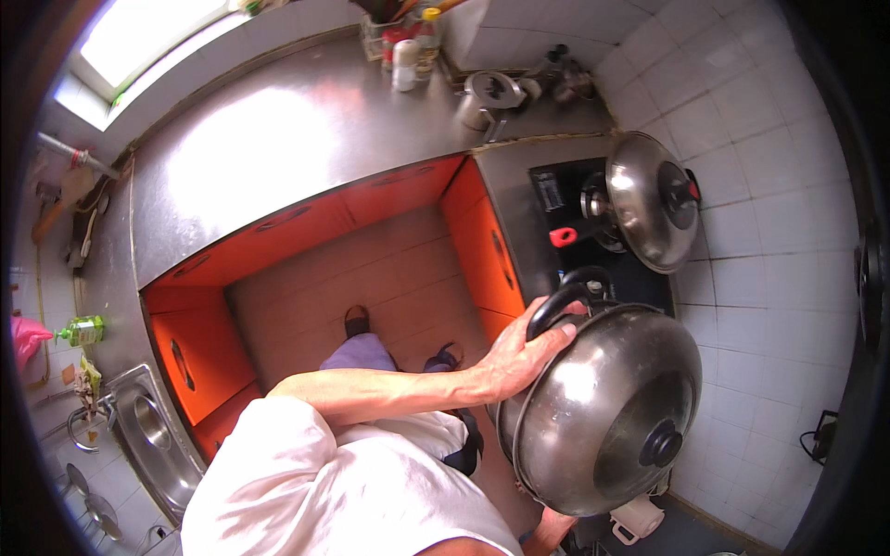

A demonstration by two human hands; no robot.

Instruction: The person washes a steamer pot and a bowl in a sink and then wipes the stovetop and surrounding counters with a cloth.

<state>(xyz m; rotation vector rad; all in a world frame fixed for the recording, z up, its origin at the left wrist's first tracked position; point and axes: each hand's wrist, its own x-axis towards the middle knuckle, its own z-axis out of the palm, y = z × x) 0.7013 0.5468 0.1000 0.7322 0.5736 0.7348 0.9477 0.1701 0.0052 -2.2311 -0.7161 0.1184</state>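
A large steel pot [506, 424] with a domed steel lid [570, 410] is before me on the right. The lid has a dark glass window and a black knob [660, 449]. My left hand [525, 351] grips the black loop handle [556, 306] at the pot's far side, its thumb against the lid's rim. At the near side, my right hand [556, 525] is at the pot's edge, its fingers mostly hidden behind the lid. The pot looks held up beside the stove's front edge; its underside is hidden.
On the black gas stove [570, 187] stands a pan with a domed lid [646, 201] and a red-tipped handle [563, 237]. A steel pitcher [483, 101] and bottles [405, 66] stand on the steel counter [292, 153]. A sink [156, 438] is at left, a pale jug [636, 520] at lower right.
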